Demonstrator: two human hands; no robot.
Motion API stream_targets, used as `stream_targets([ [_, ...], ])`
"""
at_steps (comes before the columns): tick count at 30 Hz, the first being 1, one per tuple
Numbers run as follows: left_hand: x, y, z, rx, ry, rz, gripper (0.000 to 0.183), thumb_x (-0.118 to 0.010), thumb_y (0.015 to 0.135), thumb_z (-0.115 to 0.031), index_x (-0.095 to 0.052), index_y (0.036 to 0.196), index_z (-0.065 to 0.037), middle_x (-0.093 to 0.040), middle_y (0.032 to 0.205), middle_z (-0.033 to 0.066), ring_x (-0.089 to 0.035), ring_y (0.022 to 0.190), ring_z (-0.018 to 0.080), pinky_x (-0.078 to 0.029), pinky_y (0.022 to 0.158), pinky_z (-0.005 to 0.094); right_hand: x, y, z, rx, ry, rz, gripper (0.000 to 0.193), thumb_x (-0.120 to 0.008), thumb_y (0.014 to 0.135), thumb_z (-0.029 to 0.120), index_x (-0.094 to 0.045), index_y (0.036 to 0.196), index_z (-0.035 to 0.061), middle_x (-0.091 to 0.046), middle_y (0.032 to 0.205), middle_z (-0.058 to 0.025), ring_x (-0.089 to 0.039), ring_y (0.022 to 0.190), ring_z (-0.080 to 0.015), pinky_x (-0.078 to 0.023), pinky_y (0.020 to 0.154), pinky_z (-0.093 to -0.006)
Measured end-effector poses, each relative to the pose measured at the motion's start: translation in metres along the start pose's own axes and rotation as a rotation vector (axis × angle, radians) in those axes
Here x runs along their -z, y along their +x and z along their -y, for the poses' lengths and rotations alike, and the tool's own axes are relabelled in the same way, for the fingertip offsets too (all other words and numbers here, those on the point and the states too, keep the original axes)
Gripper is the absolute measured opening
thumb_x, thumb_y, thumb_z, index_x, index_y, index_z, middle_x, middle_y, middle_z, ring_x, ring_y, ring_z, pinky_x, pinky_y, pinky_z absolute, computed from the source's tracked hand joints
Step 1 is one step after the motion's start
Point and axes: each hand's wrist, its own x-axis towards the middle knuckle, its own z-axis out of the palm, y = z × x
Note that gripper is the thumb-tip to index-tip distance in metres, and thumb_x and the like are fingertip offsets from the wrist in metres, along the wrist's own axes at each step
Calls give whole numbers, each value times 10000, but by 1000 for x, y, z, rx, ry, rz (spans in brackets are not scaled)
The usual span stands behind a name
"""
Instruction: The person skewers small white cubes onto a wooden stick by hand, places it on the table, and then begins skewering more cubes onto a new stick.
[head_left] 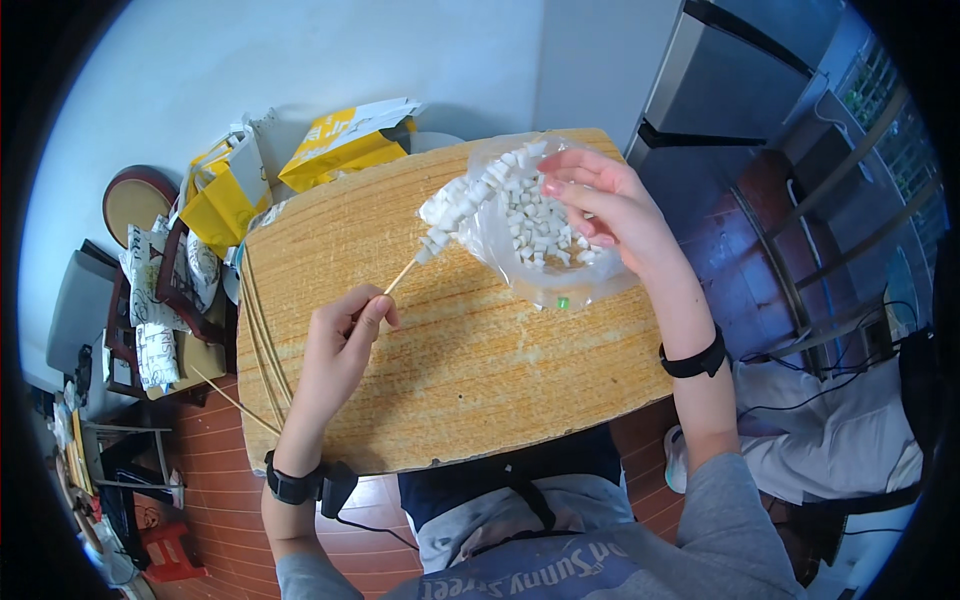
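My left hand (pixel 352 335) is closed round the lower end of a thin wooden stick (pixel 402 276), which slants up and away to the right. White chunky pieces (pixel 468 203) are strung along its upper part, reaching over the rim of a clear plastic bag (pixel 560 292). Loose small white pieces (pixel 535 222) fill the bag, which lies spread on the table. Over the bag's right side hovers my right hand (pixel 605 200), fingers curved and apart, thumb and forefinger close to the stick's far end. No piece shows clearly between them.
The wooden table (pixel 400 400) has worn edges. Several long thin sticks (pixel 262 330) lie along its left side. Behind it are yellow and white paper bags (pixel 345 145). A grey fridge (pixel 700 110) stands at the back right; a person's light trousers (pixel 820 430) show at right.
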Motion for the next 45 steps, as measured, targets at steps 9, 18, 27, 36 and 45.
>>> stream_targets([
  [9,-1,2,2,-7,-29,15,286,-462,946,-201,-551,746,-18,-316,572,-74,-279,531,19,-206,474,202,4,1,-34,88,-1158,-114,246,-634,740,67,-558,968,12,-566,998,-165,-543,1008,-308,-421,867,-363],
  [18,3,2,1,43,-96,14,267,-480,936,-185,-561,753,-9,-357,586,-53,-299,543,37,-238,488,204,11,4,-37,172,-1112,-124,170,-628,730,21,-566,887,1,-580,834,-130,-562,774,-253,-441,708,-345],
  [27,1,3,-2,30,-80,14,264,-481,935,-186,-563,756,-10,-362,589,-49,-306,546,37,-245,490,202,5,2,-22,173,-1088,-192,79,-590,774,63,-597,817,-2,-618,751,-154,-598,709,-287,-450,647,-368],
  [36,0,3,3,-16,-76,-4,278,-454,948,-201,-568,772,-18,-295,548,-95,-258,489,3,-182,450,193,10,5,-22,219,-984,-236,93,-579,784,77,-607,831,1,-629,741,-156,-603,713,-304,-457,658,-374],
  [45,1,2,1,-4,-86,-3,255,-481,937,-183,-571,765,-17,-313,581,-72,-265,531,22,-201,472,205,16,2,-30,352,-1342,-212,77,-565,767,46,-624,816,32,-573,870,-124,-572,888,-282,-459,758,-387],
])
